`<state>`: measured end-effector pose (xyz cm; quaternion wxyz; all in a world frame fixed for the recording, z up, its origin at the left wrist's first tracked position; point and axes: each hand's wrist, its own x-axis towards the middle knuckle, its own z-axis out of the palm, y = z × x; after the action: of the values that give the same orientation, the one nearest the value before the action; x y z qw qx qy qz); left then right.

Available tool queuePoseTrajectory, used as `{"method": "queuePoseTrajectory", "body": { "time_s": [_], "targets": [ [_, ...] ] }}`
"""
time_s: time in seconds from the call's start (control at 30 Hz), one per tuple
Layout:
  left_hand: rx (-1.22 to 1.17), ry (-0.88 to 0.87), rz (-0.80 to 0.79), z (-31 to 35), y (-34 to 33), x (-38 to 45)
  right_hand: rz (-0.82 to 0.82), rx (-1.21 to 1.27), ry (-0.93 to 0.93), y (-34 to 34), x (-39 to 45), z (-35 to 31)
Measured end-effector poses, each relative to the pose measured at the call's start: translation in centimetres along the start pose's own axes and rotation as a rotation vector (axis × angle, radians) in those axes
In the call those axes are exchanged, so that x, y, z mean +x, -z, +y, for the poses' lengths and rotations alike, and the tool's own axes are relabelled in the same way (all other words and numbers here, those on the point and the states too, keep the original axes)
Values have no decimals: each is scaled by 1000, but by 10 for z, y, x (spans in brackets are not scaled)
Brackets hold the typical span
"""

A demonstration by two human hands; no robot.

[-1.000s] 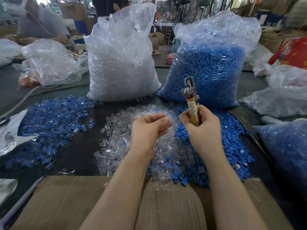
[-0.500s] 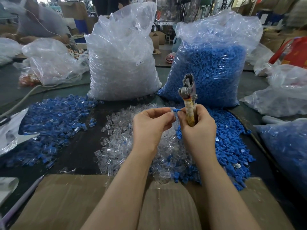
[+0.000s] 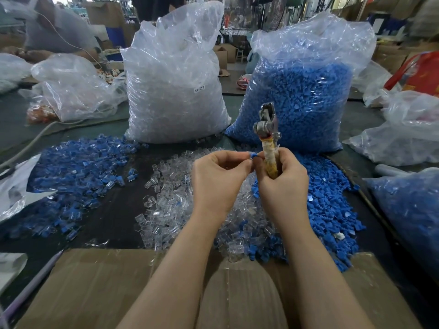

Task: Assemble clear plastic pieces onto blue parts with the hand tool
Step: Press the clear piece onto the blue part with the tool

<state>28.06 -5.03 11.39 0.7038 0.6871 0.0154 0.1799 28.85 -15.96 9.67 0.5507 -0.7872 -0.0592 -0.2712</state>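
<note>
Whereas 1 s earlier the hands were apart, the left hand point(image 3: 219, 176) has now risen to meet the right hand point(image 3: 281, 184), fingertips pinching a small blue part point(image 3: 253, 155). The right hand grips the hand tool point(image 3: 268, 138) upright, fingers curled around its wrapped handle. Fitting appears imminent; loose clear pieces point(image 3: 171, 210) lie heaped below.

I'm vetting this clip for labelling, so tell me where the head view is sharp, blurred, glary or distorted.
Head view: sharp on the left hand, the right hand and the metal-headed hand tool with a taped handle; the background workshop is blurred; glare streaks the tall clear plastic bag of clear pieces; wide-angle bending stretches the brown cardboard box at the edges.
</note>
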Motion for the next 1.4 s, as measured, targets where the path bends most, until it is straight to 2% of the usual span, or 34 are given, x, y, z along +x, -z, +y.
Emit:
{"method": "queuePoseTrajectory", "body": {
  "time_s": [0.37,0.57,0.77,1.0,1.4],
  "targets": [
    [45,-43,83,-8,5,4,-267,108,-155,12,8,-7],
    [-130,19,101,-8,17,12,-478,-18,-216,33,13,3],
    [-190,-10,90,-7,25,16,-634,-165,-211,35,13,5],
    [-158,-54,38,-7,30,18,-643,-202,-172,29,11,1],
    [-185,-33,-35,-6,32,17,-650,-264,-94,31,11,2]
  ]
}}
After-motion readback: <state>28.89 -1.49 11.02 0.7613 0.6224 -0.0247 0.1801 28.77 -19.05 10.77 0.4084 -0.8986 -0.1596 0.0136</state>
